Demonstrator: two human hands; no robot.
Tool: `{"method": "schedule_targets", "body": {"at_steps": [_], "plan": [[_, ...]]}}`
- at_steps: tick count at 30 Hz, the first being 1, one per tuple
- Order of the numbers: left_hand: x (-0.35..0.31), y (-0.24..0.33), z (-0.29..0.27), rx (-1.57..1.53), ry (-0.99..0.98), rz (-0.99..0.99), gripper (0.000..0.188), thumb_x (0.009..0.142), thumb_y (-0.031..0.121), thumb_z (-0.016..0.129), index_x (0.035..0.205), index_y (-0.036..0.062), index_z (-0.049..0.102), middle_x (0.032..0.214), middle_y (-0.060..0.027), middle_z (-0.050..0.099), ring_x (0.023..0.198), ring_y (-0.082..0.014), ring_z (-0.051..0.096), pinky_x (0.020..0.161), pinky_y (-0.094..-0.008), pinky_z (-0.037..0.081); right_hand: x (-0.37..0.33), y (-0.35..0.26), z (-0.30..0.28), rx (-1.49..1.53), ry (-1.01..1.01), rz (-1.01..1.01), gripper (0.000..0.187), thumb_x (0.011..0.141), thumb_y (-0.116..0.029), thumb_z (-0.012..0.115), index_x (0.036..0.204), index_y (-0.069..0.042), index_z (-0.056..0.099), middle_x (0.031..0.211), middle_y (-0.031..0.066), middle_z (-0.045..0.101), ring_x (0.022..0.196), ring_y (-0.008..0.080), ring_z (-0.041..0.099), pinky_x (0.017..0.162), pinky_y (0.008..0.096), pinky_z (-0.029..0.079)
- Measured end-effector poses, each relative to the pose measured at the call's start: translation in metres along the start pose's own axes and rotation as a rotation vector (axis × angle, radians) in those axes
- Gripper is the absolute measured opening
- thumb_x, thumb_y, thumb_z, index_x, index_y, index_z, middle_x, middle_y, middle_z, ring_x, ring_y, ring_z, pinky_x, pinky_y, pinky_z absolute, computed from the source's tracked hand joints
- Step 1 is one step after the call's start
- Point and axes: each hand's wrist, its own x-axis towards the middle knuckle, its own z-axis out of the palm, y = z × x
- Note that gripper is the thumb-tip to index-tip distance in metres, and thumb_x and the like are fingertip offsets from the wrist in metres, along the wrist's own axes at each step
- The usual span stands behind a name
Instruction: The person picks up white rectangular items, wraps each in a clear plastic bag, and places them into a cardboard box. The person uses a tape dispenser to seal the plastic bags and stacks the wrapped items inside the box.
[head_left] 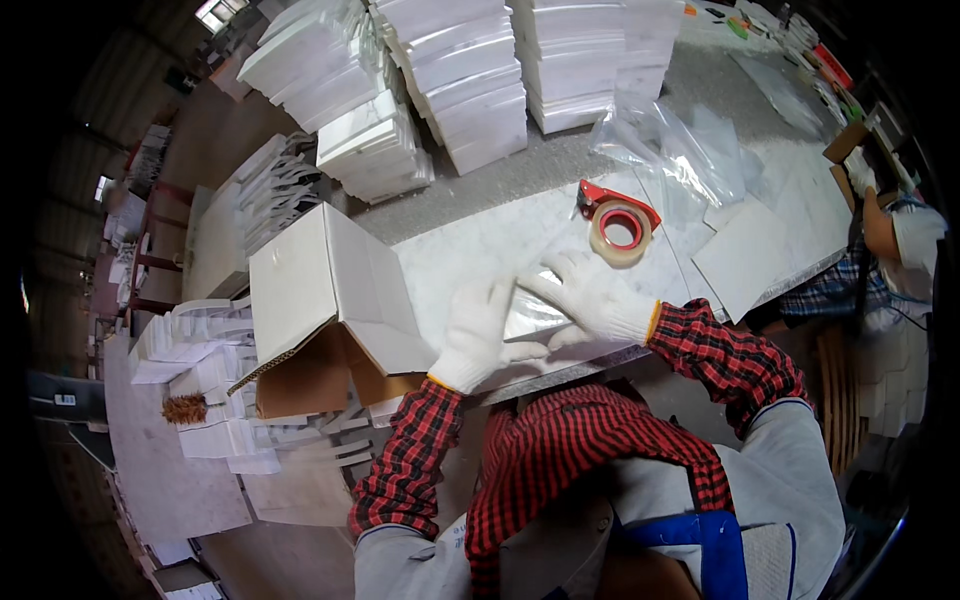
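Note:
Both my hands wear white knit gloves and lie over a flat, shiny packet in clear plastic film [530, 314] on the worktable. My left hand [474, 334] rests along the packet's left side, fingers stretched out and thumb pointing right. From the right, my right hand [598, 303] reaches over it with fingers spread, the thumb apart and lower down. What is inside the film is partly hidden by the gloves. Beyond my right hand lies a red tape dispenser [645, 206] with a roll of clear tape [600, 246]. An open white cardboard box [290, 285] stands beside my left hand.
Tall stacks of white marble-look slabs [465, 90] line the table's far side. Loose clear plastic bags [680, 150] and a white sheet [742, 258] lie at right. Bundled pieces [195, 345] sit at left. Another person [905, 245] works at the far right.

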Motion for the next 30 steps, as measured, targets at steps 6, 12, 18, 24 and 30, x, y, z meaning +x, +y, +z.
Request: {"method": "schedule_targets", "body": {"at_steps": [6, 12, 18, 24, 30], "plan": [[0.002, 0.001, 0.006, -0.867, 0.043, -0.826, 0.084, 0.095, 0.043, 0.072, 0.154, -0.0062, 0.036, 0.139, -0.0192, 0.059, 0.123, -0.0269, 0.059, 0.107, -0.0339, 0.045, 0.002, -0.003, -0.009, 0.163, -0.073, 0.064, 0.086, 0.08, -0.043, 0.077, 0.151, -0.008, 0.044, 0.129, 0.0283, 0.054, 0.115, 0.0473, 0.054, 0.099, 0.0528, 0.045], [-0.011, -0.001, 0.003, -1.013, -0.124, -0.931, 0.065, 0.099, 0.043, 0.067, 0.141, -0.0053, 0.057, 0.13, -0.0136, 0.067, 0.122, -0.0229, 0.06, 0.106, -0.0337, 0.044, 0.003, 0.008, 0.025, 0.923, 0.107, 0.91, 0.076, 0.095, -0.05, 0.066, 0.147, 0.003, 0.048, 0.125, 0.0224, 0.065, 0.118, 0.0272, 0.062, 0.102, 0.0381, 0.047], [-0.015, -0.012, 0.012, -1.019, -0.119, -0.849, 0.075, 0.099, 0.034, 0.068, 0.152, -0.008, 0.037, 0.136, -0.0164, 0.062, 0.125, -0.0247, 0.058, 0.11, -0.0345, 0.042, 0.005, -0.004, 0.029, 1.016, 0.11, 0.863, 0.063, 0.094, -0.053, 0.065, 0.122, 0.003, 0.07, 0.106, 0.0178, 0.075, 0.105, 0.0243, 0.069, 0.095, 0.0357, 0.051], [-0.041, 0.003, 0.03, -0.991, 0.095, -0.629, 0.096, 0.088, 0.019, 0.075, 0.161, -0.0071, 0.017, 0.15, -0.0197, 0.047, 0.134, -0.0257, 0.051, 0.115, -0.0364, 0.04, -0.025, -0.01, 0.046, 0.987, 0.146, 0.814, 0.084, 0.083, -0.032, 0.082, 0.151, -0.002, 0.043, 0.142, 0.018, 0.057, 0.123, 0.0224, 0.058, 0.105, 0.0367, 0.046], [-0.063, 0.009, 0.03, -1.048, -0.006, -0.528, 0.127, 0.069, 0.007, 0.089, 0.162, -0.0056, 0.003, 0.15, -0.0203, 0.045, 0.133, -0.0298, 0.052, 0.112, -0.0403, 0.044, -0.054, -0.014, 0.048, 0.769, 0.175, 0.516, 0.108, 0.068, -0.03, 0.094, 0.156, -0.004, 0.037, 0.153, 0.0198, 0.046, 0.149, 0.0309, 0.038, 0.123, 0.0427, 0.031]]}}
